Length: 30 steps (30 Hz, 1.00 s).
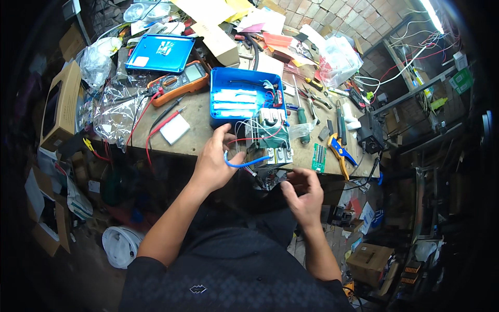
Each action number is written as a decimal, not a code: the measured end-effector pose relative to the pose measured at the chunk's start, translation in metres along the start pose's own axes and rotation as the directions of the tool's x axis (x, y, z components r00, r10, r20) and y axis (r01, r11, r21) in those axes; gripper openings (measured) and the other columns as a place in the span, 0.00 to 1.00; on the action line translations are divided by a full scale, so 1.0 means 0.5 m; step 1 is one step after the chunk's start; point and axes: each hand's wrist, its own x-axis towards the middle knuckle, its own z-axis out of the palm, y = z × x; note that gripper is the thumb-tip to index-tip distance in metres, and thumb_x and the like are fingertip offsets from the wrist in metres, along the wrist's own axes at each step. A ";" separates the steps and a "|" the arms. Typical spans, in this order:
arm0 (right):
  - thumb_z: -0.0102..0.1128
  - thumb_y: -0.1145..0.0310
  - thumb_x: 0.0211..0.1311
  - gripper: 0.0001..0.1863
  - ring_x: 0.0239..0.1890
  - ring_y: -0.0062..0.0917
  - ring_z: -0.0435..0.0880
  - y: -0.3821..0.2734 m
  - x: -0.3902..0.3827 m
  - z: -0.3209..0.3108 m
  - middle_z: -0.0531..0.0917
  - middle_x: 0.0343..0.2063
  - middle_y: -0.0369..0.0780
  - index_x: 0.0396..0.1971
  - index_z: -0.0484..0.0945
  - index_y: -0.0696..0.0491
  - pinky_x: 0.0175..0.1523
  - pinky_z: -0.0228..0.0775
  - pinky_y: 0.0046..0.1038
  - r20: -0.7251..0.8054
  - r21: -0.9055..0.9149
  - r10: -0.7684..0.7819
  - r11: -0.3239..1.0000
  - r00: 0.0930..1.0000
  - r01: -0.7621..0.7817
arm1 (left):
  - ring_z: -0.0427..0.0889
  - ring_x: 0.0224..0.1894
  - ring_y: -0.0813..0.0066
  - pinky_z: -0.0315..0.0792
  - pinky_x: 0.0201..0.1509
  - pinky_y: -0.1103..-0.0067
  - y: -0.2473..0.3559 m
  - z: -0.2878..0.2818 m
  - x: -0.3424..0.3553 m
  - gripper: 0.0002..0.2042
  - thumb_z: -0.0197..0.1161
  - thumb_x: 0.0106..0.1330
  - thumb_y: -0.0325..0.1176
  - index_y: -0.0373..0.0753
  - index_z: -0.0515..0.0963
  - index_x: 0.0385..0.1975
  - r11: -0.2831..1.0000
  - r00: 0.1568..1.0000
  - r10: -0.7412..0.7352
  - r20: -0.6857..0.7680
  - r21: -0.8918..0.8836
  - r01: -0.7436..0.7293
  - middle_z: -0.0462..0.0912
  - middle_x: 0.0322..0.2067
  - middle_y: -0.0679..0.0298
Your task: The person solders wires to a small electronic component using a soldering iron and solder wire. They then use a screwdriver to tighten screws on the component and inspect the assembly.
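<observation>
A green circuit board assembly (269, 136) with white terminal blocks lies against the front of a blue plastic box (220, 88), at the bench's front edge. Thin white and red wires loop over it. From its terminals a thick blue cable (247, 165) curves left to my left hand (214, 162). That hand's thumb and fingers are apart around the wires, and I see no grip on the cable. Just in front of the board, below the bench edge, my right hand (305, 197) hovers with bent fingers, thumb apart, holding nothing visible. White-wrapped cells (235, 99) lie inside the box.
An orange multimeter (182, 80) with red and black probes sits left of the box, near a blue lid (161, 53). Orange-and-blue wire strippers (340, 153), a small green circuit board (318, 157) and several hand tools lie to the right. Cartons and clutter surround the bench (192, 140).
</observation>
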 end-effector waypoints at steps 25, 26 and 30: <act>0.87 0.38 0.50 0.45 0.39 0.54 0.92 -0.042 0.029 0.136 0.91 0.38 0.52 0.55 0.76 0.55 0.43 0.82 0.52 -0.201 -0.505 -0.059 0.861 0.978 -0.052 | 0.90 0.45 0.67 0.83 0.50 0.73 0.132 -0.021 -0.096 0.20 0.76 0.64 0.20 0.30 0.84 0.57 0.853 0.883 0.463 0.073 -0.308 -0.422 0.87 0.46 0.55; 0.86 0.39 0.51 0.44 0.39 0.55 0.92 -0.040 0.027 0.138 0.90 0.37 0.52 0.55 0.76 0.55 0.43 0.82 0.52 -0.209 -0.496 -0.060 0.867 0.976 -0.052 | 0.90 0.43 0.64 0.83 0.48 0.73 0.146 -0.019 -0.092 0.19 0.76 0.64 0.20 0.29 0.84 0.56 0.849 0.864 0.497 0.079 -0.252 -0.465 0.88 0.43 0.54; 0.85 0.43 0.53 0.40 0.38 0.56 0.91 -0.010 0.030 0.137 0.90 0.36 0.53 0.53 0.76 0.56 0.41 0.82 0.52 -0.231 -0.454 -0.102 0.891 0.968 -0.014 | 0.91 0.42 0.56 0.83 0.47 0.67 0.177 0.002 -0.093 0.14 0.76 0.64 0.22 0.31 0.85 0.49 0.836 0.844 0.529 0.090 -0.224 -0.501 0.88 0.40 0.53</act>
